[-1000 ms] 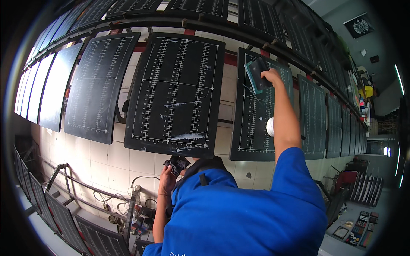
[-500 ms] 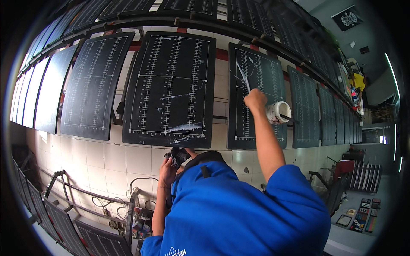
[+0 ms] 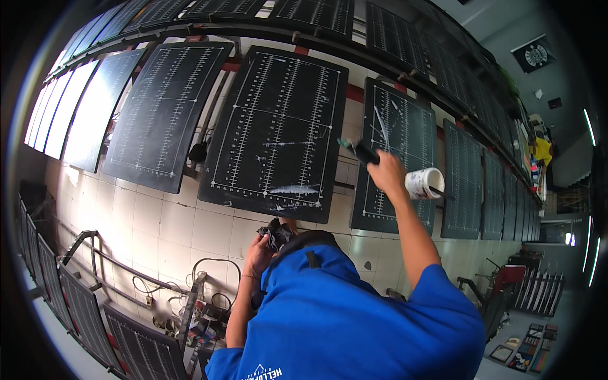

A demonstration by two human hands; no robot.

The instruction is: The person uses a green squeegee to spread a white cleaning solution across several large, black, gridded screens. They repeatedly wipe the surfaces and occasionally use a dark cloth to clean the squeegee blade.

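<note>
My right hand (image 3: 387,172) grips a tool with a black handle (image 3: 365,153) and a pale greenish tip. It is above the right-hand black board (image 3: 396,212), its tip over the gap toward the large middle board (image 3: 253,145). I cannot make out the tool's exact kind. White streaks (image 3: 381,125) lie on the right board, and pale smears (image 3: 294,189) mark the middle one. A white tub (image 3: 423,184) stands by my right wrist, a dark stick across its mouth. Close to my body, my left hand (image 3: 258,255) is closed on a crumpled black cloth (image 3: 276,235).
More black boards with white printed scales stretch away to the left (image 3: 152,120) and right (image 3: 462,183), with another row beyond a dark rail (image 3: 329,44). Pale floor tiles (image 3: 164,215) show below. Metal racks and cables (image 3: 215,269) stand at the lower left.
My right hand has turned and lifted the tool from the white streak toward the middle board; its black handle now shows. The view has shifted, and my left hand keeps the cloth.
</note>
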